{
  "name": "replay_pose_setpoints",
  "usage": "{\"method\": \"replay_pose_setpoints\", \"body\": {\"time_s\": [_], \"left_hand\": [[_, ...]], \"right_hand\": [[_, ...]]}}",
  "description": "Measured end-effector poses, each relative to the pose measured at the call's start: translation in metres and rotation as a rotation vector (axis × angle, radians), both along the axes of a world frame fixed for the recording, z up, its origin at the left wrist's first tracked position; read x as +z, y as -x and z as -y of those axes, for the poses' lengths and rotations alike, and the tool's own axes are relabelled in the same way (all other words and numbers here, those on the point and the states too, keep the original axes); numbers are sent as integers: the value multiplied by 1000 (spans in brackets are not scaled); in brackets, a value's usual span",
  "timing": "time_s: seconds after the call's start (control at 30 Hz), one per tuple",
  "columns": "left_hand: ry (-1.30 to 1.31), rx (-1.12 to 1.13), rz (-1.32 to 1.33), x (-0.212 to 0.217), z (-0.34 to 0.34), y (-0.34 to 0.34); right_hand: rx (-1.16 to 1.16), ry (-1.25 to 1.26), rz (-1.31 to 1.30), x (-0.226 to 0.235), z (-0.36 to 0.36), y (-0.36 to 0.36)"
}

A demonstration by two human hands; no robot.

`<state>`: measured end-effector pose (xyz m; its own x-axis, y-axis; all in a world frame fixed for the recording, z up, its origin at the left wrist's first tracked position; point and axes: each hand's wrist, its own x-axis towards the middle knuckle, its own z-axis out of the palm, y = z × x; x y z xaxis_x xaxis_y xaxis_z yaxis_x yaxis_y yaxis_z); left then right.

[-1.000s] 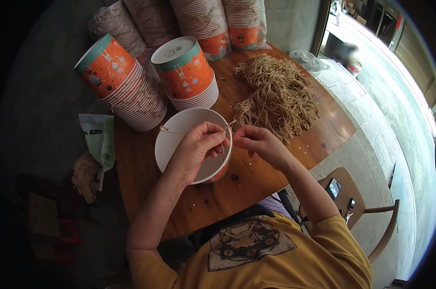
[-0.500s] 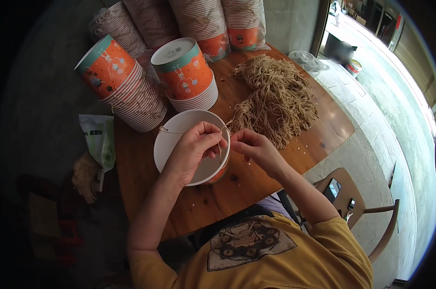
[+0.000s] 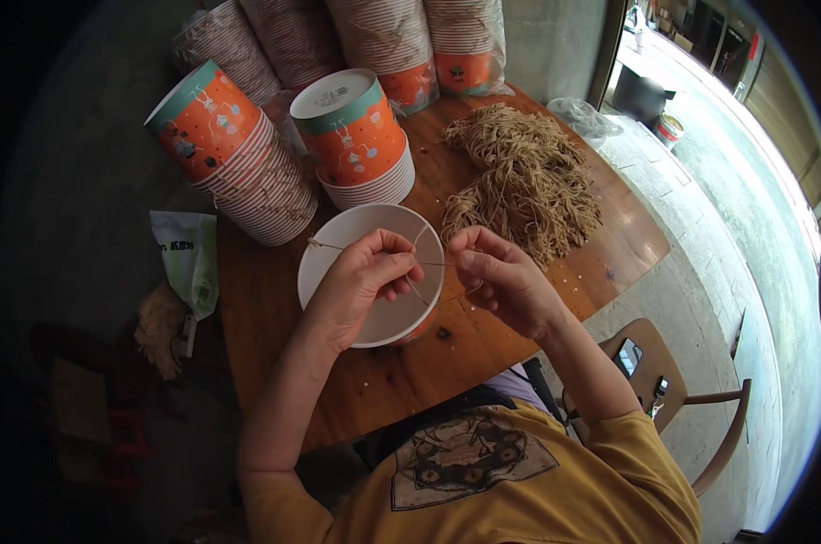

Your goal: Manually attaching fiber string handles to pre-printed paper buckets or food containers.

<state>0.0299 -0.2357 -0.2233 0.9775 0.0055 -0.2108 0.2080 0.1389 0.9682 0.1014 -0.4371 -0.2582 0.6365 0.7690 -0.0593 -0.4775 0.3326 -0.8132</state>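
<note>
Over the mouth of a white-lined orange paper bucket (image 3: 324,272) my hands work with a thin tan cord (image 3: 438,264). My left hand (image 3: 372,276) pinches the cord between thumb and fingers above the bucket's opening. At the right rim, my right hand (image 3: 501,276) is closed on the cord too, and a short stretch runs taut between both hands. One knotted end sticks out left of my left hand, near the bucket's left rim. A tangled heap of the same tan cord (image 3: 528,181) lies on the table just beyond my right hand.
On the wooden table (image 3: 338,399) stand two nested stacks of upturned paper buckets (image 3: 352,136), (image 3: 216,127). Plastic-wrapped stacks (image 3: 383,45) line the back. A chair (image 3: 664,363) at the right carries a phone (image 3: 628,357). A white-green bag (image 3: 188,258) hangs by the left edge.
My right hand has moved slightly right and turned, drawing the cord out between my hands. The left hand keeps its pinch, and the view has shifted a little.
</note>
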Motion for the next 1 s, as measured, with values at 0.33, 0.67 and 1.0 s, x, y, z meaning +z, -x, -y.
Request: {"method": "replay_pose_setpoints", "body": {"time_s": [0.33, 0.67, 1.0], "left_hand": [[-127, -63, 9, 2, 14, 7], [-180, -120, -45, 3, 12, 8], [-215, -150, 10, -4, 13, 4]], "right_hand": [[-111, -84, 489, 25, -24, -11], [-179, -81, 546, 23, -41, -24], [-463, 359, 1073, 13, -37, -34]]}}
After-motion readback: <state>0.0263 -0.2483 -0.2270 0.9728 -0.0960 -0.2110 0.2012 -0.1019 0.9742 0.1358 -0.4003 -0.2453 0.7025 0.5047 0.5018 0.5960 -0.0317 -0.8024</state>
